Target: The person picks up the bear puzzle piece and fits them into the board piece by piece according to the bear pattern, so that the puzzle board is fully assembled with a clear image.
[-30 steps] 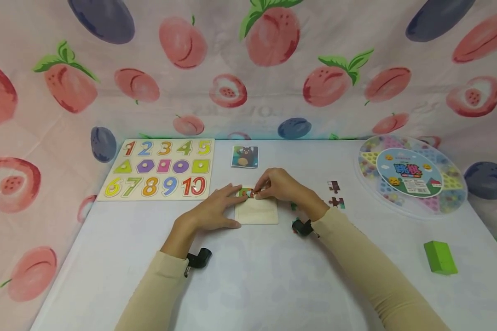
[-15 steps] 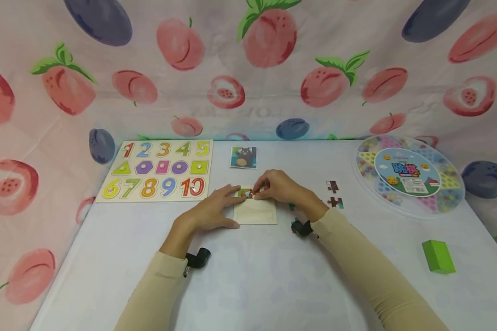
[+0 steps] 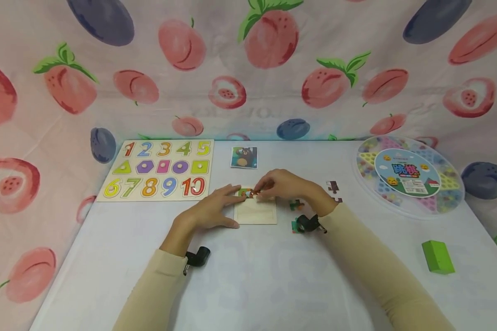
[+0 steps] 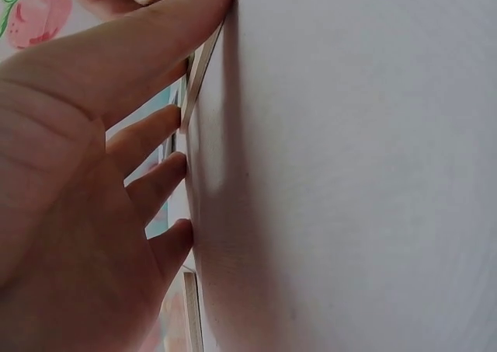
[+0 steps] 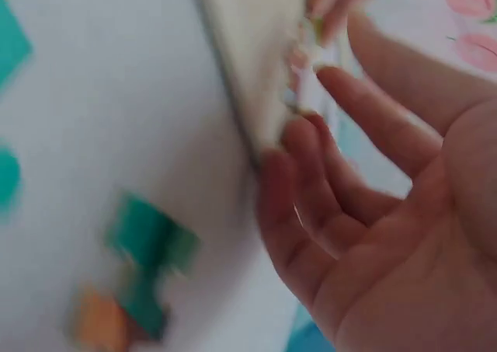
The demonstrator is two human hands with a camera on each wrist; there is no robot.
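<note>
Puzzle barely begun: we're pressing first piece (image 3: 248,193) into tray (image 3: 255,212) with right hand (image 3: 287,186) fingertips, left hand (image 3: 213,209) lying flat bracing tray; loose pieces (image 3: 334,186) waiting.

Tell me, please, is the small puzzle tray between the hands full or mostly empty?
Mostly empty: the puzzle tray shows bare wood, with pieces only along its far edge.

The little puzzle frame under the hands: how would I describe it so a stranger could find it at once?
Start at the white table and go to its middle, just right of the big number board. There lies a small pale wooden puzzle frame, the left hand resting on its left edge, the right hand at its top. Unlike the bear card behind it, it is mostly bare.
</note>
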